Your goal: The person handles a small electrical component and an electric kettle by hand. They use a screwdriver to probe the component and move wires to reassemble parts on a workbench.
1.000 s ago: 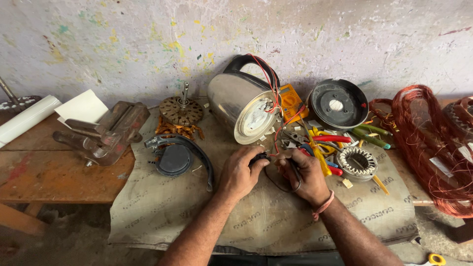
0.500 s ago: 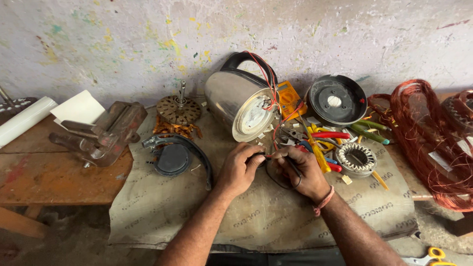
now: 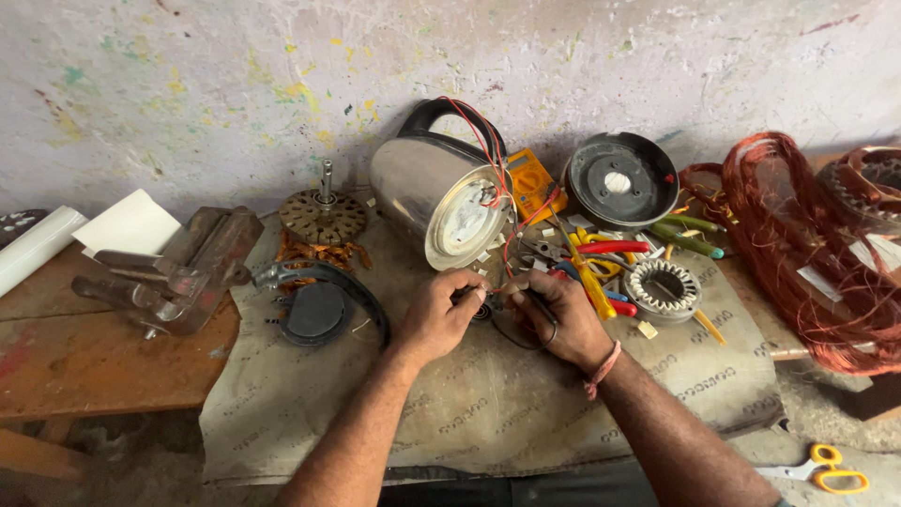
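My left hand (image 3: 439, 314) and my right hand (image 3: 556, 314) meet over a sackcloth mat (image 3: 488, 413) and pinch a small dark part (image 3: 488, 302) with thin wires between their fingertips. A black wire loops under my right hand. Red wires (image 3: 497, 178) run from the part up to the open base of a steel electric kettle (image 3: 436, 197), which lies on its side just behind my hands. A red thread band is on my right wrist.
A yellow multimeter (image 3: 530, 183), a black round kettle base (image 3: 621, 180), pliers and screwdrivers (image 3: 601, 258) and a stator ring (image 3: 662, 286) lie right of the kettle. Copper wire coils (image 3: 807, 244) sit far right. A vise (image 3: 178, 272), a rotor (image 3: 322, 214) and a black lid (image 3: 314, 312) are left. Yellow scissors (image 3: 826, 468) lie on the floor.
Both hands have lifted slightly and drawn closer together around the small part. The view has shifted a little; the kettle and tools stay in place.
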